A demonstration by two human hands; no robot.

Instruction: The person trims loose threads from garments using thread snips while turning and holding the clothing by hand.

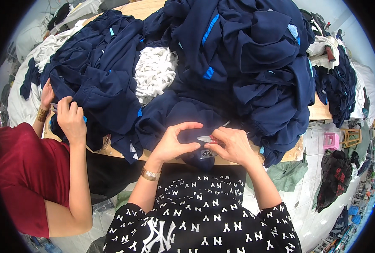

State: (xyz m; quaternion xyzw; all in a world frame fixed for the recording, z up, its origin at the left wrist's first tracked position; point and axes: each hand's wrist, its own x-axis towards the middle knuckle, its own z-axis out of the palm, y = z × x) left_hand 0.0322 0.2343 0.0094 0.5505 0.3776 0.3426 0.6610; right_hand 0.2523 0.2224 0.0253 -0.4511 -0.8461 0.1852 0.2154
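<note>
My right hand [234,145] is closed around a pair of thread snips [205,138] with red handles, the pointed silver blades aimed left. Across from it, my left hand [174,142] is curved with thumb and index finger spread apart, the blades lying between them. Its other fingers are mostly hidden. Beneath both hands, a navy garment [166,116] hangs over the table's front edge. A small printed patch [207,154] shows on it just below the snips.
Large heaps of navy garments [263,50] cover the table [314,110], with a white cloth bundle [155,74] between them. At left, a co-worker in a red top [35,177] handles navy cloth. A pink stool [331,141] and dark clothes [334,179] are on the floor at right.
</note>
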